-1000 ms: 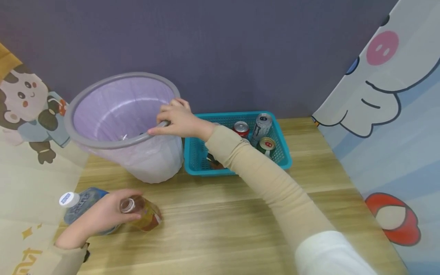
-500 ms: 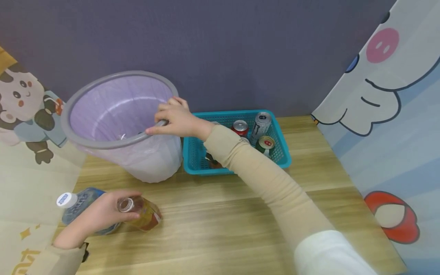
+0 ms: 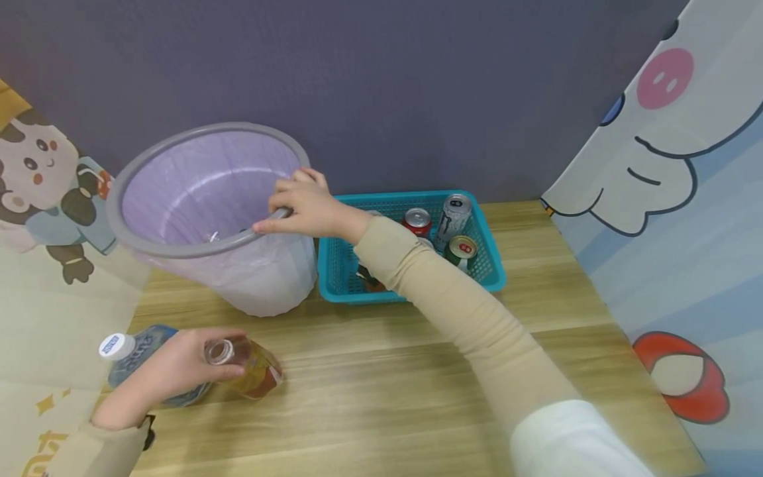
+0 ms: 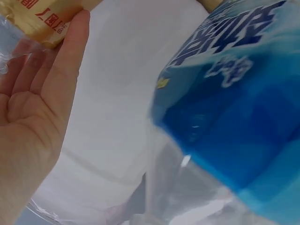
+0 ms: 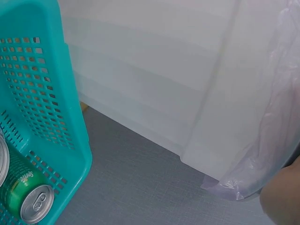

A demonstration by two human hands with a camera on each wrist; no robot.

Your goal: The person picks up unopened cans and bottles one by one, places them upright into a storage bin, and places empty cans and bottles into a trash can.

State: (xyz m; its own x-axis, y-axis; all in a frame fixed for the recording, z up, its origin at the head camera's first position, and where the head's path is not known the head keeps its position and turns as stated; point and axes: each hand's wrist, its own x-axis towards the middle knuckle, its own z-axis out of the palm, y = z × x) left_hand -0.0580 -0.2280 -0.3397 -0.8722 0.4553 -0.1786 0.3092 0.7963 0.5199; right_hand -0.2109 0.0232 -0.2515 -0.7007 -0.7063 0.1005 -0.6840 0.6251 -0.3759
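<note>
My left hand (image 3: 191, 361) grips a clear, uncapped bottle (image 3: 257, 374) with a gold label, low at the front left in the head view. Behind that wrist stands a large water bottle (image 3: 140, 354) with a white cap; its blue label (image 4: 225, 112) fills the right of the left wrist view. My right hand (image 3: 306, 205) holds the grey rim (image 3: 197, 250) of a trash bin (image 3: 268, 278), thumb outside and fingers over the edge. A lilac bag lines the bin, which is tilted toward me. Small bits lie inside it, mostly hidden by the rim.
A turquoise basket (image 3: 357, 299) right of the bin holds several cans, among them a green Sprite can (image 5: 29, 197) and a tall silver can (image 3: 454, 215). My right forearm covers part of it. A grey wall (image 3: 417, 93) stands behind, with printed panels on both sides.
Both hands keep their holds on the bottle and the bin rim. The bottle in my left hand has turned slightly; the whole view has shifted a little.
</note>
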